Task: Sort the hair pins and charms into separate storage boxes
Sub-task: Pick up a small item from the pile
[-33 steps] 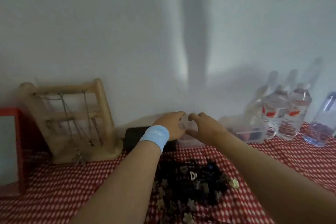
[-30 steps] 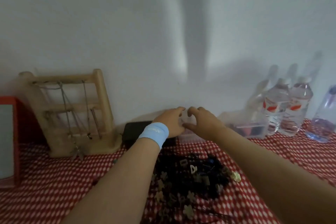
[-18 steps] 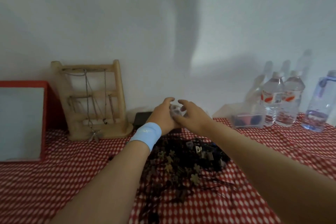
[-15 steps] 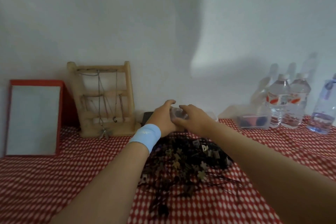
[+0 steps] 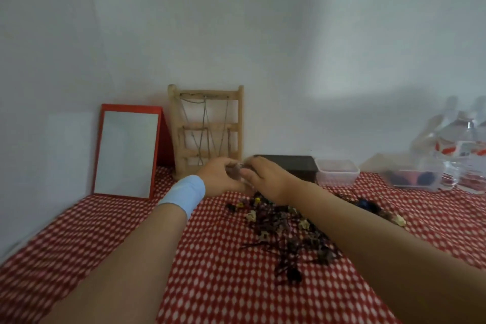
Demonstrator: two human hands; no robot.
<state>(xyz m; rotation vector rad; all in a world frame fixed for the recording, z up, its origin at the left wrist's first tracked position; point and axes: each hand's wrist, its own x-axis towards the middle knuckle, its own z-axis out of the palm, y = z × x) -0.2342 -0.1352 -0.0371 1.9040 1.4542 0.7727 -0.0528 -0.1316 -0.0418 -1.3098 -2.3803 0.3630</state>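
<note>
A: Where is the box that the sorting needs?

B: Off the cloth, between the two hands. The left hand (image 5: 218, 179) and the right hand (image 5: 265, 179) meet around a small clear box (image 5: 235, 171), at about 11 o'clock from the pile of hair pins and charms (image 5: 285, 229).

A: How do they hold it?

B: The fingers of both curl round it. The left cups one side, and the right thumb and fingers pinch the other. It is blurred, so I cannot tell whether a lid is on or half off.

A: What is the step, then?

B: I judge it to be getting this box open and placed for sorting. To do it well, one hand steadies the base and the other lifts the lid gently by a corner, since thin clear plastic tends to pop and jump.

A: And where to set it down?

B: On the bare tablecloth (image 5: 210, 258) at 9 o'clock of the pile, close by, so each pin travels a short way. A lidded clear box (image 5: 337, 172) sits at 1 o'clock of the pile, just beside a black box (image 5: 302, 166). That one could take the charms.

A: Any risk?

B: The pile looks tangled and the right forearm crosses over it, so a low sweep would likely drag pins along. Raise the arm first, and stay away from the open tub (image 5: 410, 177) and the water bottles (image 5: 462, 144) at 2 o'clock.
</note>
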